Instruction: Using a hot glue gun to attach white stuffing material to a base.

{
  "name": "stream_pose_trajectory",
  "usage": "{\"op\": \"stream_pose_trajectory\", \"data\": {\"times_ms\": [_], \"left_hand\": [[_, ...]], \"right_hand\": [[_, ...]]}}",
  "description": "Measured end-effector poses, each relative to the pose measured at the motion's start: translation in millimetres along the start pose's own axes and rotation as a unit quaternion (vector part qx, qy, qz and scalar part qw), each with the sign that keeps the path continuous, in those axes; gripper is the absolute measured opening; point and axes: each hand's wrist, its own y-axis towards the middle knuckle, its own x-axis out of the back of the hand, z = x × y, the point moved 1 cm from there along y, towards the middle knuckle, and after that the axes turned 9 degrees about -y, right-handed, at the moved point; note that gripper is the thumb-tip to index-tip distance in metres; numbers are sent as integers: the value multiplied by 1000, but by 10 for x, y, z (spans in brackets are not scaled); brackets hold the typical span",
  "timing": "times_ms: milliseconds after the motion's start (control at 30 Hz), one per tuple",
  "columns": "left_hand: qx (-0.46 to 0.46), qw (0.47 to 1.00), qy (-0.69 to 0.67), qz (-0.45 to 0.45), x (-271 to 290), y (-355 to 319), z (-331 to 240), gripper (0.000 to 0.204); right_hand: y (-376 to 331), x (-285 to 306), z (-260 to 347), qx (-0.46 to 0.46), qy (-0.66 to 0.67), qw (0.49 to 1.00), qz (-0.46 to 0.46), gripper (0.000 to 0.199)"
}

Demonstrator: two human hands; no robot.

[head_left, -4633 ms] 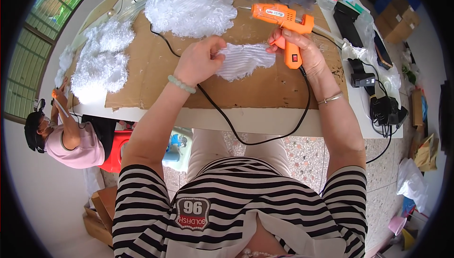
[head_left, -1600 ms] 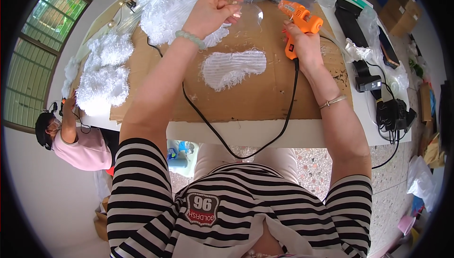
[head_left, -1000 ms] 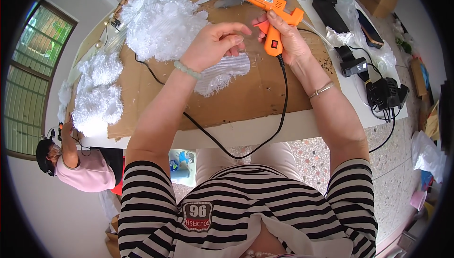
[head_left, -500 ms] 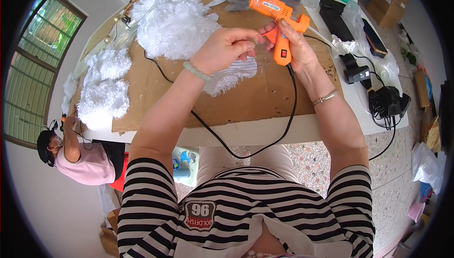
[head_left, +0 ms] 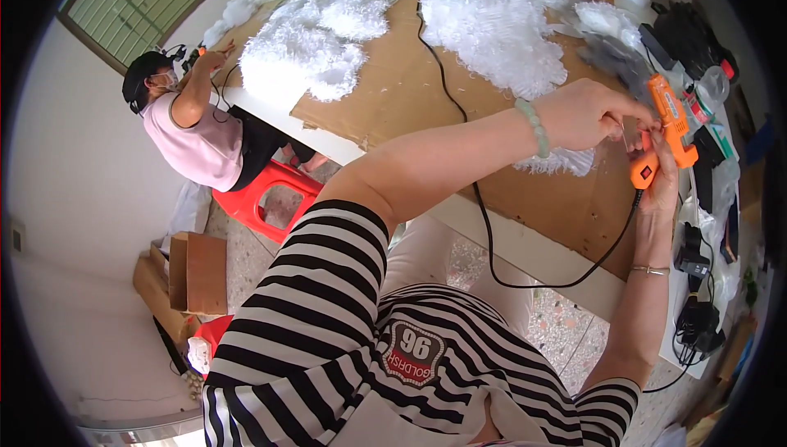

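An orange hot glue gun (head_left: 671,107) is gripped in my right hand (head_left: 662,178), its cord hanging from the handle. Close beside its trigger, my left hand (head_left: 584,116) is closed in a pinch. A small flat, see-through brownish piece (head_left: 630,133) shows by the left fingertips; what exactly it is I cannot make out. Below the left hand lies a piece of white fringed fabric (head_left: 564,161) on brown cardboard (head_left: 537,201). Larger heaps of white shaggy fabric (head_left: 492,29) lie farther back.
Another white shaggy pile (head_left: 307,45) covers the table's left part. A person in pink (head_left: 197,131) sits at the left on a red stool (head_left: 275,193). The black cord (head_left: 490,242) loops over the table's front edge. Black adapters (head_left: 697,324) and a plastic bottle (head_left: 711,90) crowd the right side.
My view has swung left, so the table and both hands appear farther right. The glue gun stays in my right hand, with my left hand still close to it.
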Motion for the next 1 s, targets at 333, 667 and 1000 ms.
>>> {"op": "stream_pose_trajectory", "data": {"times_ms": [333,667,1000], "left_hand": [[10,997,-51,54,35,-44,233,12],[137,916,-293,-238,252,153,453,19],[237,903,-177,-312,434,756,1061,37]], "right_hand": [[-19,-42,45,-16,-55,998,-36,16],[91,53,3,2,-109,984,-142,10],[142,189,-4,57,-161,933,-318,13]]}}
